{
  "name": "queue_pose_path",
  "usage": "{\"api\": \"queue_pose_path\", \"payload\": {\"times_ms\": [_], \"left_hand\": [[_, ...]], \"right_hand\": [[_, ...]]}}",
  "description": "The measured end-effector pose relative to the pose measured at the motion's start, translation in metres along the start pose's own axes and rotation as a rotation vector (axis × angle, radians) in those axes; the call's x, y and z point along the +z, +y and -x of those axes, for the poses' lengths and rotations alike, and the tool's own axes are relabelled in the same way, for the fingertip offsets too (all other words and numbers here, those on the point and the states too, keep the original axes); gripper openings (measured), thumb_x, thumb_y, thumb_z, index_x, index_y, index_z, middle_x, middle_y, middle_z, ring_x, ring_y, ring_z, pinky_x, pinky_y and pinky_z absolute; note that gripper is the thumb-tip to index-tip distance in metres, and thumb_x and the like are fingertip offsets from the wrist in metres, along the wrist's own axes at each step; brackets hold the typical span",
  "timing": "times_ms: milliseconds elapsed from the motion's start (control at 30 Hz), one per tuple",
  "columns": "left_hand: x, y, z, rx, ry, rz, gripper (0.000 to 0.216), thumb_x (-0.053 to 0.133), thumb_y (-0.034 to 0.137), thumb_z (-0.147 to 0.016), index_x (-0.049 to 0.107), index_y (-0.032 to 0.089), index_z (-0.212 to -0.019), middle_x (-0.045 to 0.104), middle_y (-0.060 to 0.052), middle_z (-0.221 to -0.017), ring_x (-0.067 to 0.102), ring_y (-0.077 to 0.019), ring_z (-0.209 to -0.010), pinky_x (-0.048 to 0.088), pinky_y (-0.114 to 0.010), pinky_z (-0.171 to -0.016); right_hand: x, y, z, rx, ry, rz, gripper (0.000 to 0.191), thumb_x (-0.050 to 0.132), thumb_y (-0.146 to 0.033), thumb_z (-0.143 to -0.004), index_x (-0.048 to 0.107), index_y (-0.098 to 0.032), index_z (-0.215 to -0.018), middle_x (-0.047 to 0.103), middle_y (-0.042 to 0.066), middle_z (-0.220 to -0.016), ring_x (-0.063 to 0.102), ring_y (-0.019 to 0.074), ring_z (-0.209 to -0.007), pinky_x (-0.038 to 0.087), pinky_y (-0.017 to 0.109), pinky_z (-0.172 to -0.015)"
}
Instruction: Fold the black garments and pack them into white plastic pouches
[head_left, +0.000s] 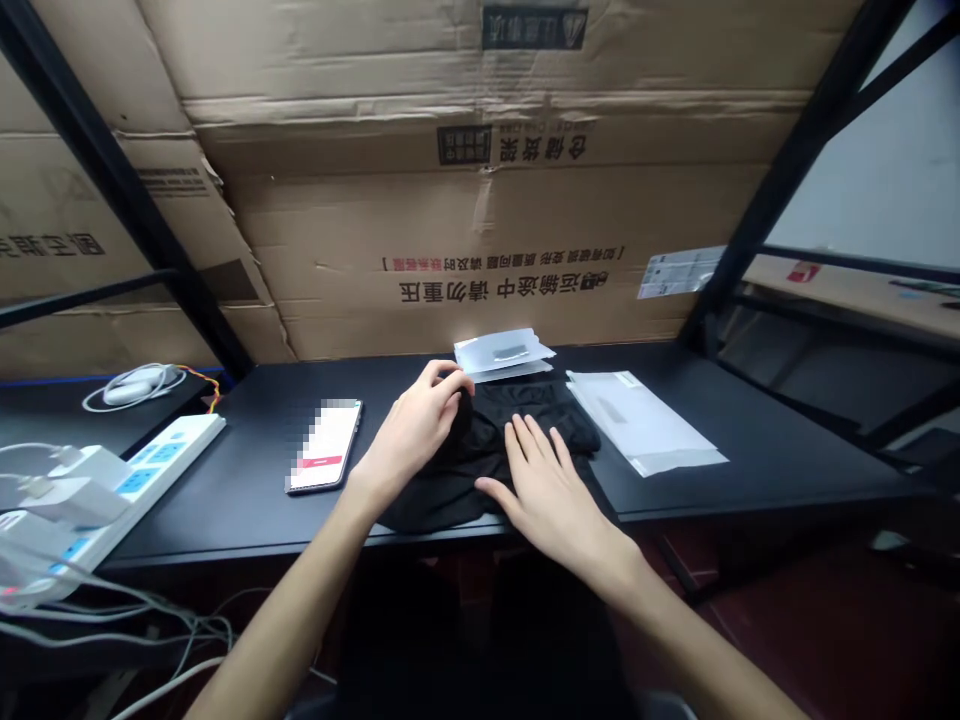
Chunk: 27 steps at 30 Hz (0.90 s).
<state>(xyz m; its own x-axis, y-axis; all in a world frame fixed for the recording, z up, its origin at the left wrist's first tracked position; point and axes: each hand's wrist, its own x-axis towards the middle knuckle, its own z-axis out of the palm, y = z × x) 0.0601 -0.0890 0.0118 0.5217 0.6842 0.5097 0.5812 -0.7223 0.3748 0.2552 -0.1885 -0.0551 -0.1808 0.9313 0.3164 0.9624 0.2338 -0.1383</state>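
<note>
A crumpled black garment [487,465] lies on the black table, its kind unclear against the dark surface. My left hand [429,410] is closed on a gathered fold of it, raised slightly at the garment's left side. Fingers stretched and a little apart, my right hand [547,480] lies flat on the garment's right part. Just behind the cloth sits a stack of folded translucent plastic bags [499,350]. More flat translucent bags [645,420] lie to the right of it.
A phone [328,445] lies left of my left arm. A white power strip [150,480] with plugs and cables runs along the table's left end. Cardboard [450,210] stands behind the table [247,510], between black metal frame posts [795,170].
</note>
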Motion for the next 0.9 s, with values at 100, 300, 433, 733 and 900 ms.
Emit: {"api": "queue_pose_path", "payload": {"times_ms": [100, 300, 433, 733, 900], "left_hand": [[0.009, 0.013, -0.009, 0.062, -0.036, 0.007, 0.027, 0.044, 0.014, -0.105, 0.066, 0.025, -0.115, 0.058, -0.007, -0.141, 0.069, -0.0197, -0.106, 0.056, -0.035, -0.098], [0.036, 0.034, -0.023, 0.119, -0.183, -0.047, 0.029, 0.044, 0.01, -0.103, 0.068, 0.025, -0.111, 0.061, -0.005, -0.138, 0.07, -0.0183, -0.099, 0.058, -0.031, -0.089], [0.054, 0.038, -0.023, 0.144, -0.308, -0.091, 0.027, 0.047, 0.011, -0.102, 0.07, 0.025, -0.109, 0.062, -0.005, -0.136, 0.069, -0.0192, -0.102, 0.059, -0.032, -0.089], [0.068, 0.021, -0.009, 0.175, -0.198, 0.157, 0.051, 0.055, 0.011, -0.098, 0.055, 0.028, -0.146, 0.057, -0.009, -0.146, 0.069, -0.0228, -0.115, 0.058, -0.04, -0.105], [0.052, 0.021, 0.004, 0.063, 0.024, 0.366, 0.043, 0.05, 0.012, -0.101, 0.06, 0.028, -0.14, 0.058, -0.008, -0.143, 0.07, -0.0177, -0.112, 0.056, -0.035, -0.107]], "right_hand": [[0.007, 0.005, 0.004, 0.019, -0.074, 0.009, 0.09, 0.034, -0.068, -0.107, 0.043, 0.003, -0.161, 0.037, 0.03, -0.168, 0.032, 0.0425, -0.16, 0.026, 0.065, -0.129], [-0.001, 0.002, 0.004, 0.069, -0.159, -0.071, 0.091, 0.041, -0.066, -0.107, 0.035, 0.004, -0.165, 0.029, 0.029, -0.171, 0.025, 0.04, -0.163, 0.022, 0.062, -0.132], [-0.016, 0.013, 0.013, 0.056, -0.189, -0.181, 0.088, 0.047, -0.064, -0.106, 0.029, -0.006, -0.169, 0.033, 0.025, -0.172, 0.029, 0.0343, -0.163, 0.027, 0.058, -0.132], [-0.019, 0.033, 0.008, 0.074, 0.068, -0.169, 0.08, 0.042, -0.062, -0.108, 0.038, -0.007, -0.166, 0.039, 0.022, -0.171, 0.036, 0.0342, -0.16, 0.034, 0.054, -0.129], [0.008, 0.03, -0.009, -0.013, 0.07, -0.062, 0.073, 0.032, -0.057, -0.112, 0.041, -0.008, -0.165, 0.037, 0.02, -0.172, 0.029, 0.0325, -0.163, 0.029, 0.055, -0.132]]}}
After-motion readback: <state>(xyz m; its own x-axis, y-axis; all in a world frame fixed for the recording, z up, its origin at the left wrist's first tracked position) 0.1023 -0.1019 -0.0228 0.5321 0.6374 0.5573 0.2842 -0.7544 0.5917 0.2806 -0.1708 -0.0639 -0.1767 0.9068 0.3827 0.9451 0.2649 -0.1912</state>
